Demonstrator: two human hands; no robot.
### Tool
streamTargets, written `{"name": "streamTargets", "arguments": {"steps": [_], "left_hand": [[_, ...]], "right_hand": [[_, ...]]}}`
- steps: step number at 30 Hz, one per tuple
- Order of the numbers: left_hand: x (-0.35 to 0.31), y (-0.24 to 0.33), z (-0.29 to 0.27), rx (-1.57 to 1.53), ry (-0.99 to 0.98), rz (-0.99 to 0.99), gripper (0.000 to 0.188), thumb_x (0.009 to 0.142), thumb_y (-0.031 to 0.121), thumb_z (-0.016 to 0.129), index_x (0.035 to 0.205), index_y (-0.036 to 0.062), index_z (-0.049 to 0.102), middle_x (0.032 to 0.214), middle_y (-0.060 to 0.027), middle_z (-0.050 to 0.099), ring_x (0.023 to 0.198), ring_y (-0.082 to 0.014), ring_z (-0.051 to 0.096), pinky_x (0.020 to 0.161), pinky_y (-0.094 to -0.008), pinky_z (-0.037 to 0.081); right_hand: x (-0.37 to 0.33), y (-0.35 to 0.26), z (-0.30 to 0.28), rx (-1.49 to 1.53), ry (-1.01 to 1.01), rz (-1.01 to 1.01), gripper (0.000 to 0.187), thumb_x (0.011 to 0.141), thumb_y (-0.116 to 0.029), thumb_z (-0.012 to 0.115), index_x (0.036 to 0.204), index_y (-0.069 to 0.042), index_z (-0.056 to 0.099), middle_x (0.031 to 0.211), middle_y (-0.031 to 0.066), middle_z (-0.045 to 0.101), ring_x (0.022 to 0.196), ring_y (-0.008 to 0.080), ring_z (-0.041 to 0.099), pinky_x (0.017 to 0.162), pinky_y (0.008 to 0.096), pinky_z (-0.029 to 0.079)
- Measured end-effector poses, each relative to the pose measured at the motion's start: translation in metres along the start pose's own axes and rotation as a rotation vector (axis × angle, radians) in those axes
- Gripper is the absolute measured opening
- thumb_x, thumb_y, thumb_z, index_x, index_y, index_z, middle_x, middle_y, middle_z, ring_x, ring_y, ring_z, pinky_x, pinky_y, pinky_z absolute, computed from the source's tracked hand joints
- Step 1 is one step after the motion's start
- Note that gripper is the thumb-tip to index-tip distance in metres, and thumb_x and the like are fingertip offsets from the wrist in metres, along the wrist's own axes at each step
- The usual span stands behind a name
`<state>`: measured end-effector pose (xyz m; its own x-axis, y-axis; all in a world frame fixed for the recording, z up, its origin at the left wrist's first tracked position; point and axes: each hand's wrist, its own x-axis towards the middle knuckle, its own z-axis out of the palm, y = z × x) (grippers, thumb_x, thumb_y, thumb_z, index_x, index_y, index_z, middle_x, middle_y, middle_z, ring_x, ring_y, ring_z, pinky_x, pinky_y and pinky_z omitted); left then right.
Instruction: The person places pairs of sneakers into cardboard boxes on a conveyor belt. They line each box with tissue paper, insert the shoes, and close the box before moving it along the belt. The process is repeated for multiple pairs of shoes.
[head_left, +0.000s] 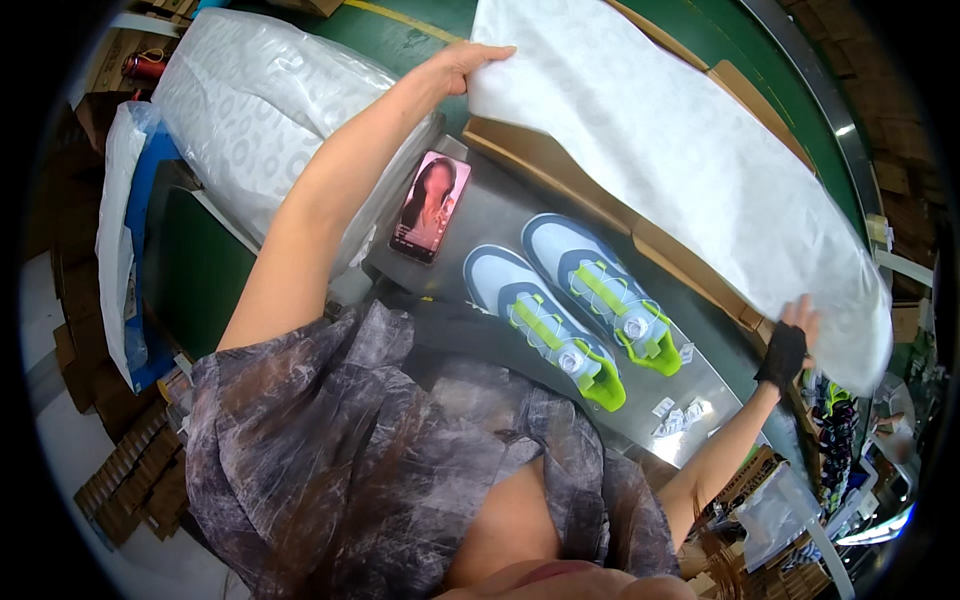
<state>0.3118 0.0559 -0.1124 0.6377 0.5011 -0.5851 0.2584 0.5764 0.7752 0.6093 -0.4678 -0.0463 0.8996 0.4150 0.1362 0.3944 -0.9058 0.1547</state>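
I've got the white paper (660, 150) spread across the open top of the cardboard box (570, 172), far side, centre to right. Left hand (468, 65) has its far-left corner pinched, thumb on top. Right hand (797, 335), in a black glove with bare fingers, is at the paper's near-right edge; fingers blurred, can't tell if it grips or just presses.

Around: left shoe (515, 315) and right shoe (590, 280), light blue with green trim, sit side by side on the metal table (715, 395), between my body and the box, toes far-left, heels near-right. Phone (430, 207), lit screen, lies left of them, just beside a big plastic-wrapped bundle (270, 110). My left forearm crosses over that bundle's right side. Small packets (683, 418) lie to the right of the heels. Green surface (715, 25) with a curved metal rail (800, 65) runs beyond the box. Stacked cardboard (130, 465) is near-left.

Containers: box's near wall and a far flap show; paper hides the inside, can't tell what's in it. Bundle is wrapped in cloudy plastic, contents unclear. Both shoes are outside the box.
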Motion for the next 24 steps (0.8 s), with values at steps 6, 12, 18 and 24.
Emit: {"name": "streamTargets", "arguments": {"steps": [6, 12, 18, 24], "left_hand": [[-0.016, -0.002, -0.023, -0.001, -0.006, 0.103, 0.041, 0.078, 0.02, 0.065, 0.109, -0.0036, 0.051, 0.104, -0.014, 0.058, 0.091, -0.0215, 0.06, 0.081, -0.0339, 0.049], [-0.019, -0.015, -0.006, 0.013, 0.026, 0.125, 0.043, 0.079, 0.02, 0.064, 0.111, -0.0048, 0.05, 0.105, -0.0146, 0.058, 0.091, -0.0218, 0.059, 0.081, -0.0341, 0.048], [-0.014, -0.047, 0.03, 0.013, 0.049, 0.189, 0.041, 0.079, 0.02, 0.061, 0.109, -0.0065, 0.051, 0.098, -0.0147, 0.06, 0.084, -0.0222, 0.06, 0.072, -0.0333, 0.05], [-0.033, -0.03, 0.002, 0.338, 0.21, 0.471, 0.045, 0.076, 0.03, 0.061, 0.102, -0.0068, 0.055, 0.085, -0.013, 0.062, 0.075, -0.0181, 0.059, 0.063, -0.0303, 0.048]], "right_hand": [[-0.059, -0.046, -0.016, 0.254, 0.162, -0.183, 0.036, 0.079, -0.024, 0.056, 0.11, -0.006, 0.052, 0.116, 0.0159, 0.047, 0.101, 0.0312, 0.049, 0.084, 0.0461, 0.037], [-0.222, -0.142, -0.043, 0.143, -0.548, -0.966, 0.026, 0.069, -0.024, 0.061, 0.089, -0.007, 0.058, 0.075, 0.0089, 0.059, 0.081, 0.0241, 0.056, 0.08, 0.0466, 0.04], [-0.197, -0.172, -0.095, 0.38, -0.445, -0.993, 0.031, 0.068, -0.023, 0.063, 0.093, -0.006, 0.058, 0.075, 0.0064, 0.06, 0.08, 0.0226, 0.056, 0.088, 0.0464, 0.032], [-0.105, -0.198, -0.129, 1.149, -0.489, -0.446, 0.029, 0.072, -0.022, 0.066, 0.093, -0.003, 0.06, 0.084, 0.0109, 0.063, 0.08, 0.0229, 0.06, 0.07, 0.0327, 0.047]]}}
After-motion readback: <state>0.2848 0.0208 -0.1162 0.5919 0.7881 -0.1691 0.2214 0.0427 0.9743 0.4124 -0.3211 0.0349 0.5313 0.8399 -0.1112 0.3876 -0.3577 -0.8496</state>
